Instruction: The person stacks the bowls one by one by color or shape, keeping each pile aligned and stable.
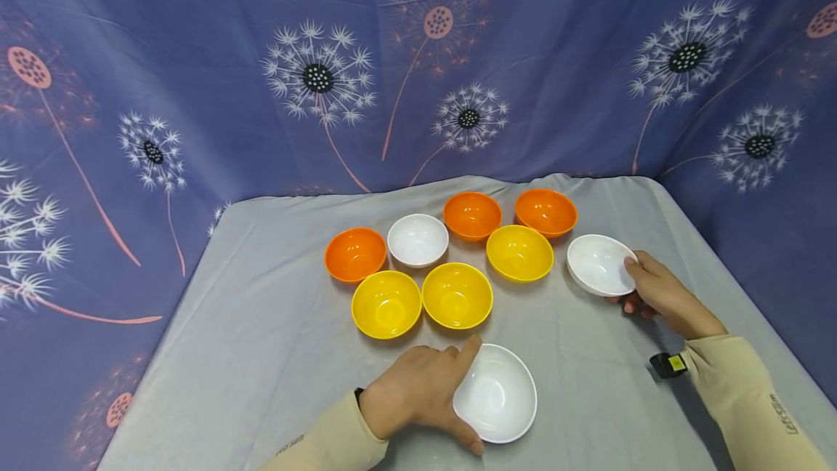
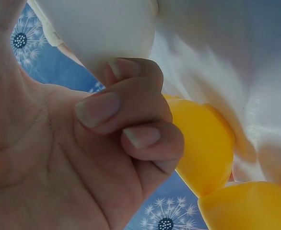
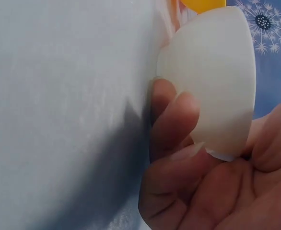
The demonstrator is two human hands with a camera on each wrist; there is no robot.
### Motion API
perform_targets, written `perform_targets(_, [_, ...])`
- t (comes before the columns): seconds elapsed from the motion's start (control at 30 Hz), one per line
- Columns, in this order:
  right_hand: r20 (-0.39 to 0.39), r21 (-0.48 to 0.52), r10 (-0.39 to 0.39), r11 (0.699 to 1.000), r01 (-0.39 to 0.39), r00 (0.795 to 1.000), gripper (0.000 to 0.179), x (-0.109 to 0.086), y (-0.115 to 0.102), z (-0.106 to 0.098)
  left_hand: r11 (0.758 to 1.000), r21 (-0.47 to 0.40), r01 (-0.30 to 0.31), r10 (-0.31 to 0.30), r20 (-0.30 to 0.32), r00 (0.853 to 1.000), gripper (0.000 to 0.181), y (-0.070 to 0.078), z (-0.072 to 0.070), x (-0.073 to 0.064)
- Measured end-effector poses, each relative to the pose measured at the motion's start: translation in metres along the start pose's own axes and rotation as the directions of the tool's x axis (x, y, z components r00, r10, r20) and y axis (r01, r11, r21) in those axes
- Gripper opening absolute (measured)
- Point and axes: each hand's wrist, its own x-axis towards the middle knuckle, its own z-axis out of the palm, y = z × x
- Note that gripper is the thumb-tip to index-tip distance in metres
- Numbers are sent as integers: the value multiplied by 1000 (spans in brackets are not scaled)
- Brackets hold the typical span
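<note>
At the near middle of the table, a white bowl (image 1: 502,392) sits between the thumb and forefinger of my left hand (image 1: 417,392), which grips its left side. Seen from the left wrist, the other fingers (image 2: 131,103) are curled against that bowl's outer wall (image 2: 116,28). On the right, my right hand (image 1: 667,295) holds a second white bowl (image 1: 598,264), thumb over the rim and fingers beneath. In the right wrist view, curled fingers (image 3: 176,117) press the underside of this bowl (image 3: 217,81), close over the cloth.
Left of the right-hand bowl stand three yellow bowls (image 1: 386,304), three orange bowls (image 1: 356,255) and another white bowl (image 1: 418,240), grouped closely. A grey cloth (image 1: 248,355) covers the table. Blue dandelion-print curtains (image 1: 216,35) hang behind and at both sides.
</note>
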Motion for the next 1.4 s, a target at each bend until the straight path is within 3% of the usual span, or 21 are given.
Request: perform_targets(1.4, [-64,-14,-91,996,91,994,51,-16,-4,1,1000,-19,22,-22,11,1000,130,1,1,-3])
